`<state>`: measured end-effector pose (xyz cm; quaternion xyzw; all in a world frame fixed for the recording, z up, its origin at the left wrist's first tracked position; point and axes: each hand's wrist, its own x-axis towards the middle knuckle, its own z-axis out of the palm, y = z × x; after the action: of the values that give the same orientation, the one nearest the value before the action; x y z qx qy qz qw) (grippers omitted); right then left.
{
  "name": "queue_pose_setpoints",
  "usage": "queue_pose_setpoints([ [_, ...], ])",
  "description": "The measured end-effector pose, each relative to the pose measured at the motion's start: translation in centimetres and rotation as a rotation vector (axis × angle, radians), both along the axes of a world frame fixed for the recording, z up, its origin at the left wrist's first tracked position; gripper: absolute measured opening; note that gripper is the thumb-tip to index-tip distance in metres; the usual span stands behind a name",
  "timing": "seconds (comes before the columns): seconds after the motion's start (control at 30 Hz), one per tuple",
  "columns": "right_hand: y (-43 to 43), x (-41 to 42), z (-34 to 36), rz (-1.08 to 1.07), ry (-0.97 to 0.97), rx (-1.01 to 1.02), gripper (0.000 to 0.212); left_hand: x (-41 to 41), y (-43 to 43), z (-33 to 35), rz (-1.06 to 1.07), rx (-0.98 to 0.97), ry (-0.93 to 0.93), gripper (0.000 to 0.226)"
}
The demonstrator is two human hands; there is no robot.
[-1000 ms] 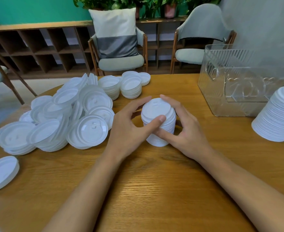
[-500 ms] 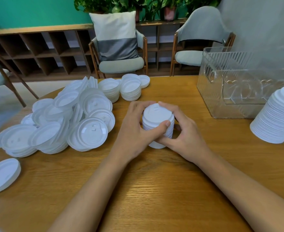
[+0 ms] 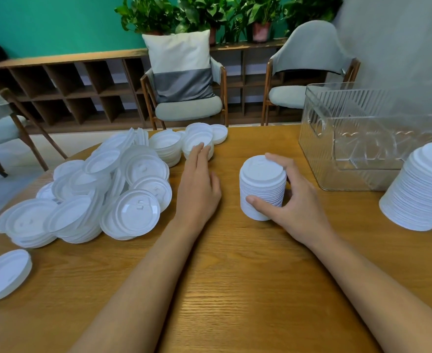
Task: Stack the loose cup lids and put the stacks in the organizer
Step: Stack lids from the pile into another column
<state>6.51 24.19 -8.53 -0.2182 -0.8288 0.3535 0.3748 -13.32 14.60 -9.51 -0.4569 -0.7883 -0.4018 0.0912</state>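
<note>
Wooden surface (image 3: pixel 235 276) fills my view, with chairs and a green wall behind.

The right grip (image 3: pixel 293 197) is closed round the lid stack (image 3: pixel 262 184). The thumb presses low on the near side and the fingers curl over the far side up to the top rim. The stack stands upright with its base on the wood.

The left grip (image 3: pixel 199 189) is flat, fingers straight, holding nothing. Its fingertips (image 3: pixel 200 152) reach the near edge of a short stack (image 3: pixel 197 137) beyond it, and I cannot tell whether they touch.

I judge the step to be fetching that short stack to add to the held one. To do it well I would hold the right grip firm but not squeezing, since thin lids buckle. I would take the short stack by its sides so it comes as one piece, then seat it squarely before pressing down.

Just left of the left grip lies the loose pile (image 3: pixel 113 189), tumbled and overlapping. Beyond and right of the right grip sits the clear organizer (image 3: pixel 362 138), near but apart. A tall stack (image 3: pixel 423 189) stands farther right.
</note>
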Motion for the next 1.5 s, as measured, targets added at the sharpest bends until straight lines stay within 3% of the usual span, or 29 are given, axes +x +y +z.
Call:
queue_pose_setpoints([
  [0.17,0.0,-0.2,-0.3,0.001,0.009,-0.001,0.079,-2.1,2.8,-0.3,0.068,-0.064,0.096,0.064],
  [0.43,0.0,-0.5,-0.4,0.002,0.011,-0.003,0.078,-2.7,3.2,0.0,0.128,-0.094,0.231,0.032],
  [0.73,-0.3,-0.2,0.1,0.006,0.001,-0.008,0.077,-0.7,-1.6,-0.3,0.059,-0.038,0.338,0.02],
  [1.03,-0.8,0.3,0.5,-0.006,0.009,-0.018,0.078,1.2,-2.7,0.9,0.011,0.073,0.248,0.017],
  [1.23,-0.6,-0.1,0.3,-0.03,0.065,-0.032,0.074,2.4,-2.9,2.8,-0.064,0.29,0.018,0.024],
  [1.37,-0.5,-0.2,0.4,-0.027,0.071,-0.013,0.081,3.6,-3.1,4.2,-0.077,0.468,-0.464,0.029],
  [1.5,-0.7,-0.1,0.7,-0.001,0.072,0.001,0.09,3.7,-3.2,5.0,-0.254,0.493,-0.872,0.039],
])
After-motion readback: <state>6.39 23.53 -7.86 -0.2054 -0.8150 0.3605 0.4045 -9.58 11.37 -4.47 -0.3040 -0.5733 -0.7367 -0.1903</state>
